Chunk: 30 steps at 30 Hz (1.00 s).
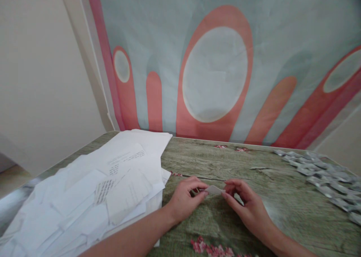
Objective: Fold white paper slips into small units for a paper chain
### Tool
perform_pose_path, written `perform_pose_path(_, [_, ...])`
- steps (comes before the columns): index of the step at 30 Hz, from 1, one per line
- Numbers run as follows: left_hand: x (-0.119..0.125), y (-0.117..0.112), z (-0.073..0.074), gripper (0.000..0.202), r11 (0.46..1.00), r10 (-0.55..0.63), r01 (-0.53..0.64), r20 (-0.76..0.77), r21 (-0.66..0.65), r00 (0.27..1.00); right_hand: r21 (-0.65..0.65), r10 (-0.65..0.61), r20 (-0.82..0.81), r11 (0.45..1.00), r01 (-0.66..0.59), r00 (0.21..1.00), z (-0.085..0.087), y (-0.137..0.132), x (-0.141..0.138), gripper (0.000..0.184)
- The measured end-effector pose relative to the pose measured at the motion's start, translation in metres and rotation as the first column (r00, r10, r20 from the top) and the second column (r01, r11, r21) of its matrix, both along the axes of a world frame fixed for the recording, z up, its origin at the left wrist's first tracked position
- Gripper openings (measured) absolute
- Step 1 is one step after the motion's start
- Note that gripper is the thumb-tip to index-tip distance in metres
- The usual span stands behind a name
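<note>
We count one left hand, one right hand and one paper piece. We see one table, three white ovals and one paper heap (sheets too overlapped to count).

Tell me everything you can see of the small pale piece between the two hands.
The small pale piece looks like thin, plain paper, whitish-grey, rising to a low peak midway. The left hand pinches its left end; the right hand's fingers meet its right end. It sits over the wood-patterned tabletop; fingers hide its ends.
</note>
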<state>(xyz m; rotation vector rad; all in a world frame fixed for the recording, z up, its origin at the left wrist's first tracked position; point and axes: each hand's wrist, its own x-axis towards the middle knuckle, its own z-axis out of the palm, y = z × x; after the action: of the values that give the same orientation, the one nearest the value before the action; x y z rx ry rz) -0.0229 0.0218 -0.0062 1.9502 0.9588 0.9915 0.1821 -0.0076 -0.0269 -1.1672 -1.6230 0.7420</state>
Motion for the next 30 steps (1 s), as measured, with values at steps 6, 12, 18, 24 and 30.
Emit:
perform_pose_path(6, [0.001,-0.001,0.004,0.010,0.999,-0.044,0.042,-0.103,-0.014,0.994,0.043,0.024,0.113,0.999,-0.029,0.993,0.000,-0.002,-0.001,0.016])
perform_pose_path(12, [0.001,-0.001,0.000,0.017,0.997,-0.075,0.078,-0.136,0.019,0.988,0.116,0.115,0.191,0.984,-0.139,0.975,0.005,-0.005,-0.004,0.010])
perform_pose_path(18, [0.001,-0.001,0.000,0.020,0.998,-0.055,0.059,-0.165,0.023,0.985,0.138,0.153,0.178,0.974,-0.179,0.972,0.008,-0.008,-0.005,0.011])
perform_pose_path(24, [0.000,-0.002,0.003,0.021,0.998,-0.059,0.061,-0.191,0.007,0.980,-0.198,0.135,-0.029,0.970,-0.138,0.990,0.016,-0.007,-0.006,0.032])
perform_pose_path(30, [-0.001,-0.002,0.004,0.022,0.992,-0.122,0.125,-0.199,0.001,0.972,-0.364,0.148,-0.098,0.915,-0.174,0.984,0.017,-0.003,-0.007,0.041])
